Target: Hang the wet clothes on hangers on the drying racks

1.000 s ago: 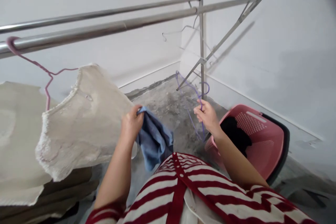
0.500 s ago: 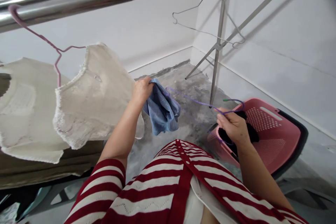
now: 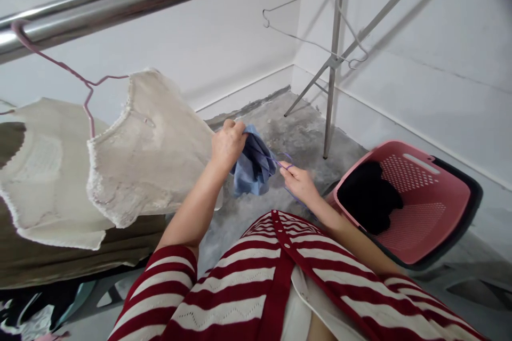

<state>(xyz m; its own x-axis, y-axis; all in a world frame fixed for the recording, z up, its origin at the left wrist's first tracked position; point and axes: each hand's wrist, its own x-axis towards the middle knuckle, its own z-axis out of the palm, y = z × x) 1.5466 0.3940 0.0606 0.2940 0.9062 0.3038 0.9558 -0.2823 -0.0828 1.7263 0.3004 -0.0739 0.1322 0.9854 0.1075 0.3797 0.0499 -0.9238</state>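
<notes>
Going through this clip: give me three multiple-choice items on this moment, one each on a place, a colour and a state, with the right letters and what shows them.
1. Where is the pink laundry basket?
A) Hanging from the rail
B) On the concrete floor
C) On the person's lap

2. What colour is the cloth in the left hand?
A) Red
B) Green
C) Blue

3. What is the right hand doing?
A) Pinching a thin purple hanger
B) Gripping the basket rim
C) Holding the steel rail

1 B: it sits on the floor, at the person's right.
2 C: the cloth shows blue.
3 A: the hanger shows pinched in that hand.
</notes>
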